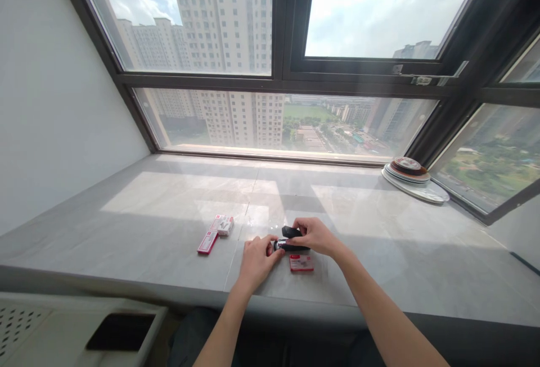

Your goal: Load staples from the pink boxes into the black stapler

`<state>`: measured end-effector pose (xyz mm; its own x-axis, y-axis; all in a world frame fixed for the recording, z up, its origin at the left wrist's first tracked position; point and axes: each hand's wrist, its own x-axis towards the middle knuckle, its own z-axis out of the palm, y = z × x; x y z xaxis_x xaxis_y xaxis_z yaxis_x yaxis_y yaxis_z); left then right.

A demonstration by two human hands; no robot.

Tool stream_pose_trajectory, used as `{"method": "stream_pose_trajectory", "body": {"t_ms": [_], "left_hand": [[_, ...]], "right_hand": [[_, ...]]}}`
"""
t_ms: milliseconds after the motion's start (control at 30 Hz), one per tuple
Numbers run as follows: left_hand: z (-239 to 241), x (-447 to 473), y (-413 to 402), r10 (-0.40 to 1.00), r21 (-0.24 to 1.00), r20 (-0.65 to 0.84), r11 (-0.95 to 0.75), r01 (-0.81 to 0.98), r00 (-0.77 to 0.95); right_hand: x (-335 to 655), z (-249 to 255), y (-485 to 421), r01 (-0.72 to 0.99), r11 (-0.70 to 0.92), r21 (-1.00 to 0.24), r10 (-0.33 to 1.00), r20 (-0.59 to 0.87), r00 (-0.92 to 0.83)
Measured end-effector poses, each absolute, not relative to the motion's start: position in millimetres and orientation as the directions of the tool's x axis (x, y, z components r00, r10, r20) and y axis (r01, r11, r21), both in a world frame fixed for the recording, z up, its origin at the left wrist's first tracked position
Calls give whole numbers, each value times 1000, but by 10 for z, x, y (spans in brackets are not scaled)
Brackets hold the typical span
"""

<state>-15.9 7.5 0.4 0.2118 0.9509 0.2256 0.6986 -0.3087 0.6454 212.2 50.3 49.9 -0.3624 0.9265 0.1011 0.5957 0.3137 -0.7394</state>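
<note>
A black stapler [297,247] lies on the grey sill, its top part lifted away from the base. My right hand [314,235] is closed around the raised top part. With thumb and index finger, my left hand [258,258] grips the base at its left end, where some bright metal shows. Just below the stapler, nearest my right hand, sits a small red and white box [301,263]. Further left lie a pink and white box [208,242] and a white box [225,225], which partly overlaps another red and white one.
Stacked plates [415,179] stand at the right, close to the window frame. The sill's front edge [169,284] runs below my arms. At lower left, a dark phone-like slab [121,331] rests on a pale surface. Large windows rise behind the sill.
</note>
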Motion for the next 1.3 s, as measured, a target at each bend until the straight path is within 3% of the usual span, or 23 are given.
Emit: {"method": "stream_pose_trajectory", "body": {"t_ms": [100, 300, 467, 567, 767, 900, 1167, 1233, 1300], "left_hand": [[3, -157, 70, 950, 636, 223, -311, 707, 218], [141, -98, -70, 928, 622, 316, -359, 696, 197], [328, 160, -212, 682, 487, 336, -716, 500, 650], [382, 171, -217, 609, 444, 265, -765, 466, 748], [351, -365, -75, 830, 528, 173, -533, 661, 531], [285, -408, -67, 863, 607, 175, -473, 639, 473], [248, -228, -193, 879, 623, 266, -469, 626, 395], [255, -481, -172, 927, 576, 335, -345, 741, 171], [241, -853, -120, 891, 523, 403, -36, 852, -210]], "right_hand": [[2027, 542, 456, 690, 381, -615, 905, 94, -416], [2256, 581, 431, 744, 323, -585, 919, 5, -394], [2446, 450, 532, 799, 162, -579, 982, 13, -190], [2517, 325, 501, 746, 60, -663, 996, -13, -92], [2547, 62, 108, 593, -63, -802, 998, -61, 24], [2296, -33, -116, 421, -127, -898, 981, -176, -79], [1898, 40, -216, 404, -95, -910, 995, -70, 76], [1896, 39, -247, 423, -77, -903, 994, -36, 104], [1899, 16, -269, 446, -54, -893, 993, -1, 118]]}}
